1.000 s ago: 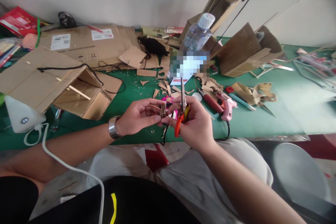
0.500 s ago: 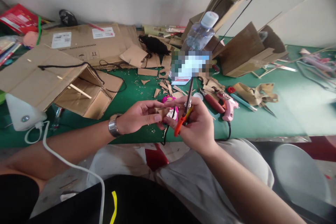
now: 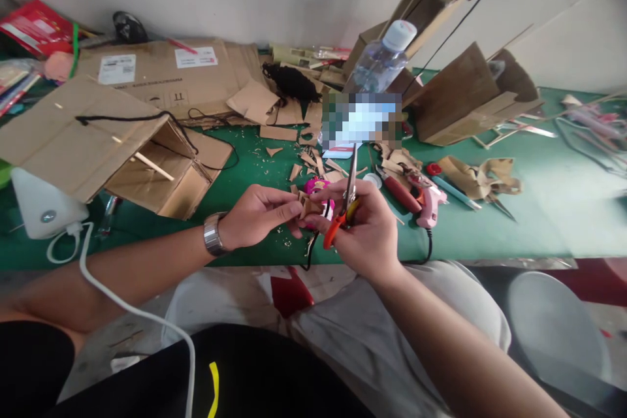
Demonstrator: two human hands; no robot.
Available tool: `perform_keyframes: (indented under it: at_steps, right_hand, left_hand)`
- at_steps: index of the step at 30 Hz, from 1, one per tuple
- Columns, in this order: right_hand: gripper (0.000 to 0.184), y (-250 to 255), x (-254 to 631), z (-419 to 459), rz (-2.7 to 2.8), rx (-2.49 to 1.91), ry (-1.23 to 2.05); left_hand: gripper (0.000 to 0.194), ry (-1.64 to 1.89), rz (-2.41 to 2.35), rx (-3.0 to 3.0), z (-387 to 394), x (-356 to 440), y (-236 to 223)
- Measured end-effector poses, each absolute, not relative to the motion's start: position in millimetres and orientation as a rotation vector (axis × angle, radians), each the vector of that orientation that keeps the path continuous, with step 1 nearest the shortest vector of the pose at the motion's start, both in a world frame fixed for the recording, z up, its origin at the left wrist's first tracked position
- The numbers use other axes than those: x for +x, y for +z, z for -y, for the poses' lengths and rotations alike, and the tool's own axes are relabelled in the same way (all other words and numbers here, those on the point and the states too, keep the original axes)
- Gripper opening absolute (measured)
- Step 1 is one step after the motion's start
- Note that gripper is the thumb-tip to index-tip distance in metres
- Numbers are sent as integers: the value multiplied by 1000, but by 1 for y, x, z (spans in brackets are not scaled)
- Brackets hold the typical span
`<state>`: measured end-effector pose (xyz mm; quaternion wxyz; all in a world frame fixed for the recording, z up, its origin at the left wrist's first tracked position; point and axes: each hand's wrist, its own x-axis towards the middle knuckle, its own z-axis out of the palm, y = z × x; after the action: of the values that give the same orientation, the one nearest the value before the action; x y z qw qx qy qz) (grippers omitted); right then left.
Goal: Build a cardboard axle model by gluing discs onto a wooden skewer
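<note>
A small piece of cardboard (image 3: 307,208) is pinched between the fingertips of both hands, above the table's near edge. My left hand (image 3: 262,214), with a metal watch on the wrist, is closed on its left side. My right hand (image 3: 365,228) touches its right side and also holds orange-handled scissors (image 3: 352,173), blades pointing up and away from me. A black cord (image 3: 310,251) hangs below the fingers. Just behind the fingertips lies a pink and white item (image 3: 318,184), partly hidden, so its kind is unclear.
A cardboard house-like box (image 3: 147,163) stands left. Behind are a water bottle (image 3: 379,68) and cardboard scraps (image 3: 307,160). To the right lie red-handled pliers (image 3: 399,189), a pink glue gun (image 3: 431,202) and another cardboard build (image 3: 455,98). A white cable (image 3: 127,304) crosses my left arm.
The fingertips have shifted slightly, and more of the cardboard piece shows between them. The scissors have tilted a little more upright. The whole view has moved slightly.
</note>
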<state>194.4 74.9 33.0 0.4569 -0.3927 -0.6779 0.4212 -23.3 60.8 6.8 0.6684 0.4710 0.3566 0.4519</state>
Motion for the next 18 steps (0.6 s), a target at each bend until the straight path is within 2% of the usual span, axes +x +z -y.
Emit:
perform_keyframes:
  at_steps: [12, 18]
  right_hand:
    - [43, 43, 190, -74, 1650, -903, 1012]
    - [43, 41, 189, -71, 1643, -911, 983]
  left_hand:
    - [43, 1051, -694, 957, -59, -22, 3]
    - [48, 1043, -732, 934, -60, -21, 5]
